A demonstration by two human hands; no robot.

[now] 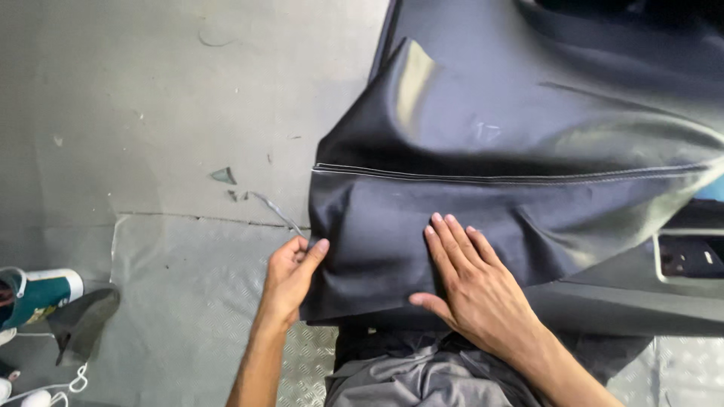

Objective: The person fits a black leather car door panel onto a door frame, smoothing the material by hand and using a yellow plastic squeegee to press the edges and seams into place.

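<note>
A large sheet of black leather-like material [467, 218] is seen draped over a raised form, its surface smooth with a dull sheen and soft folds. A stitched seam [483, 177] with pale thread is run straight across it from the left edge towards the right. Below the seam the material is wrinkled and hangs down to a loose lower edge. Its left edge is pinched by the left hand [290, 275], and the lower panel is pressed flat by the right hand [471, 290]
</note>
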